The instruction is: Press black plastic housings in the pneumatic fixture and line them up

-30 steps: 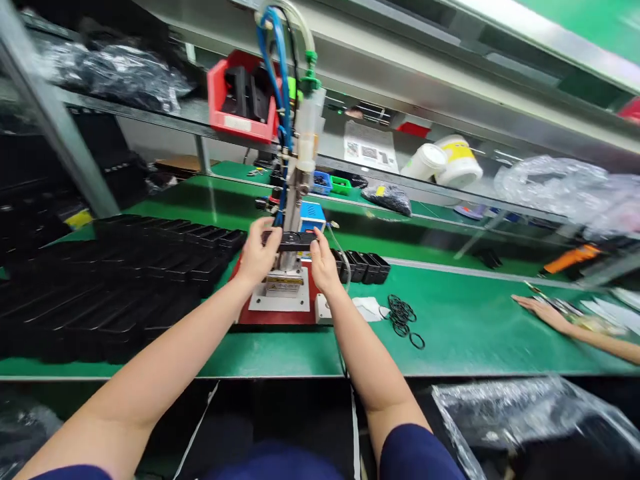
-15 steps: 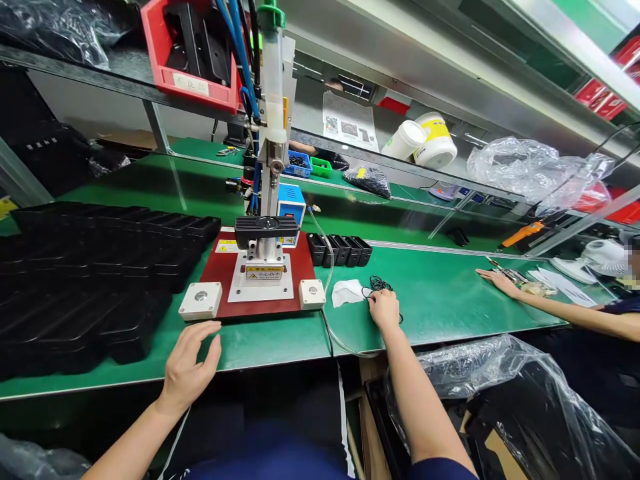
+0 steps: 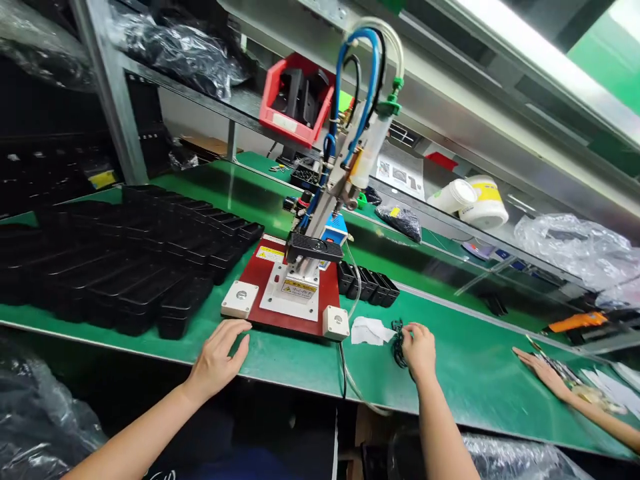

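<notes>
My left hand (image 3: 220, 360) rests at the bench's front edge with thumb and fingers apart, holding nothing. Just beyond its fingertips is a white button box (image 3: 240, 299) on the press's red base (image 3: 260, 328). My right hand (image 3: 420, 350) has its fingers pinched together at the edge of a small heap of thin black rings (image 3: 399, 347); how many it grips is hidden. Beside the heap lies a crumpled white paper (image 3: 371, 331). Between my hands stands the bench press (image 3: 315, 247), with a black grooved part on its head and a second button box (image 3: 335, 323).
Rows of black housings (image 3: 135, 287) fill the bench's left side. Several small black blocks (image 3: 367, 285) stand behind the paper. A clear hose (image 3: 357, 387) hangs over the front edge. Another person's hand (image 3: 545, 377) lies at the right. A red bin (image 3: 295, 127) sits on the shelf above.
The camera view has tilted and shifted, so the bench appears slanted and farther right. My right hand stays at the black rings, now on their right side. My left hand keeps its open pose.
</notes>
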`<state>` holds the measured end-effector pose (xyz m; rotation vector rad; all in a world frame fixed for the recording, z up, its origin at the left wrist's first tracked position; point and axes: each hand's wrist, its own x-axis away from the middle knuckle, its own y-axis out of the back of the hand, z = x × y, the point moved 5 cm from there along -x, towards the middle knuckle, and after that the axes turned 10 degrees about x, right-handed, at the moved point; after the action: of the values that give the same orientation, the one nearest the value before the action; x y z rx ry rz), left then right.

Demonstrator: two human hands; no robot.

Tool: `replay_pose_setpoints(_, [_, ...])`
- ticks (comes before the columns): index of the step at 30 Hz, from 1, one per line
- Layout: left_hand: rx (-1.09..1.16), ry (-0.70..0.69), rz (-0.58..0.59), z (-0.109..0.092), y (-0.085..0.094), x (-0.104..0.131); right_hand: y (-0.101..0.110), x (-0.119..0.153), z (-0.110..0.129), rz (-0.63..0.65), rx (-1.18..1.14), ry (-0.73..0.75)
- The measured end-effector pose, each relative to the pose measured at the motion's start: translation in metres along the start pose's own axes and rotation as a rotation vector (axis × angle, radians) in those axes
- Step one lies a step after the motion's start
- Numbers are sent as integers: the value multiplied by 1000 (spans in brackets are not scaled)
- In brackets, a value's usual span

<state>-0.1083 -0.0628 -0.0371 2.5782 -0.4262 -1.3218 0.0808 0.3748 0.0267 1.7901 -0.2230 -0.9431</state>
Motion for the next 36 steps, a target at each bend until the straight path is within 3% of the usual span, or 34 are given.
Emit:
replay_pose_setpoints(3, [-1, 5, 5, -1, -1, -1, 37, -26, 22, -167, -83, -43])
replay_pose_setpoints(5, [-3, 10, 19, -1, -2, -1, 69, -38, 59, -303, -231, 43])
replay_pose_setpoints(7, [-2, 11, 22, -2, -1, -1, 99, -46, 107, -395, -377, 227])
replay_pose_setpoints(10, [-2, 16, -7, -2, 1, -2, 130, -54, 167, -393, -465, 382])
replay_pose_setpoints(16, [8, 34, 9, -1, 0, -3, 171, -63, 235, -456, -507, 597])
replay_pose_setpoints(21, [5, 28, -2, -3, 1, -2, 174, -70, 269, -348, -301, 746])
replay_pose_setpoints(27, [12, 39, 13, -2, 0, -2, 171, -69, 267, -399, -343, 649])
replay_pose_setpoints(33, [1, 16, 1, -2, -1, -2, 156, -65, 291, -261, -302, 761])
replay_pose_setpoints(36, [-13, -24, -35, -5, 3, 0, 153, -61, 289, -291, -321, 728])
